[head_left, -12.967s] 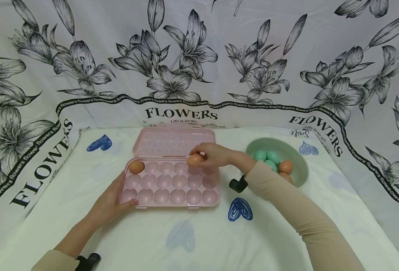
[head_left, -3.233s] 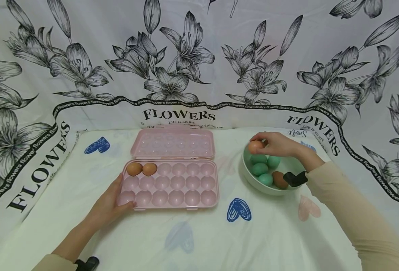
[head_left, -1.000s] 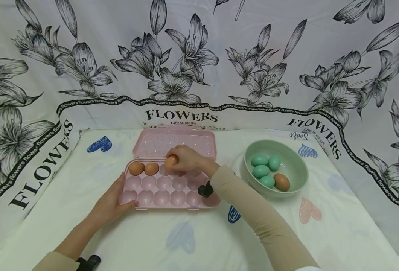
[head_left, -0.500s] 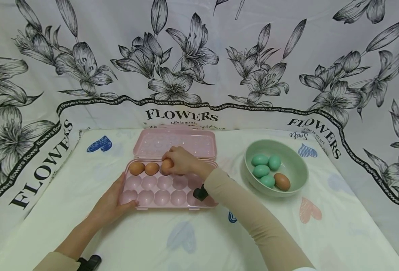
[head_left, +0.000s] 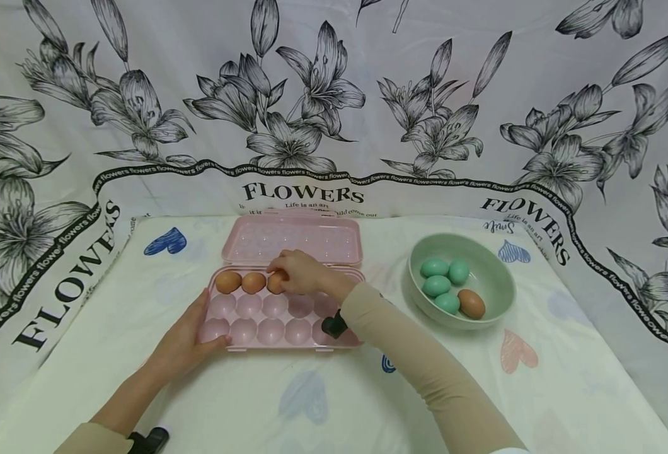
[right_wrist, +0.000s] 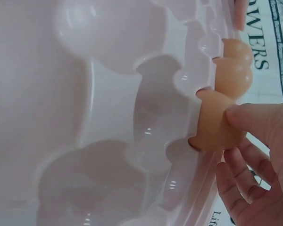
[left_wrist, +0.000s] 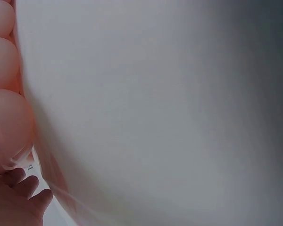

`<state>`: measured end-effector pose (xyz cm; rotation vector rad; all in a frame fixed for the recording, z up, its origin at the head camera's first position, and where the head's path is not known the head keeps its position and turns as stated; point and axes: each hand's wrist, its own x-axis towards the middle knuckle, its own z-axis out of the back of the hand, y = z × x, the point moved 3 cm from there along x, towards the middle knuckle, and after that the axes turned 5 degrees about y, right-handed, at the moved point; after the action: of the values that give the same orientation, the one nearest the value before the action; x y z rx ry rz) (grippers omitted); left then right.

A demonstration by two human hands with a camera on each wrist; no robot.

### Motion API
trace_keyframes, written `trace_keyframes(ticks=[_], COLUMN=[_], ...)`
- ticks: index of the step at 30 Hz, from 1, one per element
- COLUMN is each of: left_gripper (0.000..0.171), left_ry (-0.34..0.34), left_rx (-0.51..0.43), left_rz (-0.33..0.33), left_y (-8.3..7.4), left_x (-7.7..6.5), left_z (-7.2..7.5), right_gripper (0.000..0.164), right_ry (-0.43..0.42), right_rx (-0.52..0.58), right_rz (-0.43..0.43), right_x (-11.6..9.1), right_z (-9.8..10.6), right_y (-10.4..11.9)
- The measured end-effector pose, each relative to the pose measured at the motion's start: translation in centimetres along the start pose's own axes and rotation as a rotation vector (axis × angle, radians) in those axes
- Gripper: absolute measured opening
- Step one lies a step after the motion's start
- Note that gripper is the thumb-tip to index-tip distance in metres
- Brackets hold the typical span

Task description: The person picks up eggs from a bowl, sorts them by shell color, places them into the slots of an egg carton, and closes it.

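A pink egg carton (head_left: pixel 274 307) lies with its lid folded back. My left hand (head_left: pixel 183 334) grips its left end, thumb at the front corner and fingers along the side; in the left wrist view, fingertips (left_wrist: pixel 30 186) show by the carton's end. Two brown eggs (head_left: pixel 229 282) sit in the back row's leftmost cups. My right hand (head_left: pixel 302 274) is at a third brown egg (right_wrist: pixel 217 121) seated in the cup beside them. Its thumb presses the egg's near side, and the other fingers curve behind it, partly hidden.
To the right stands a green bowl (head_left: pixel 495 296) holding several green eggs (head_left: pixel 437 286) and one brown egg (head_left: pixel 472 304). The carton's raised lid (head_left: pixel 291 239) lies behind the cups. A flower-printed cloth (head_left: pixel 311 135) hangs at the back.
The right hand has brought eggs from the bowl into the back row, most recently lowering the third brown egg into its cup. Its fingers have risen slightly. The left hand stays on the carton.
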<state>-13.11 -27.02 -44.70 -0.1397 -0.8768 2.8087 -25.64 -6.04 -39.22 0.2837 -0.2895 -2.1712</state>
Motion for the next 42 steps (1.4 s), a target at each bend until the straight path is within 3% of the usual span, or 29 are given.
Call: trace_keyframes(ticks=[6,11,22,33,42], left_gripper=[0.109,0.109,0.109,0.11,0.111], left_ry=[0.002,-0.005,-0.007,-0.012,-0.011], left_rx=[0.002,-0.001,0.0,0.0,-0.004], left_rz=[-0.001,-0.01,-0.018,-0.006,-0.004], left_y=[0.0,-0.1,0.0,0.0,-0.2], left_x=[0.0,0.1,0.2,0.1,0.0], left_z=[0.0,0.0,-0.1,-0.1,0.1], right_gripper=[0.029,0.027,0.029,0.033,0.035], right_ry=[-0.016,-0.022,-0.031,-0.02,-0.063], right_rx=[0.006,-0.013,0.056,0.148,0.114], right_rz=[0.053,0.046,0.029,0.01,0.06], right_x=[0.1,0.2,-0.6,-3.3,-6.0], right_z=[0.2,0.1,0.8,2.8,5.1], right_y=[0.5,0.6,0.1,-0.7,-2.4])
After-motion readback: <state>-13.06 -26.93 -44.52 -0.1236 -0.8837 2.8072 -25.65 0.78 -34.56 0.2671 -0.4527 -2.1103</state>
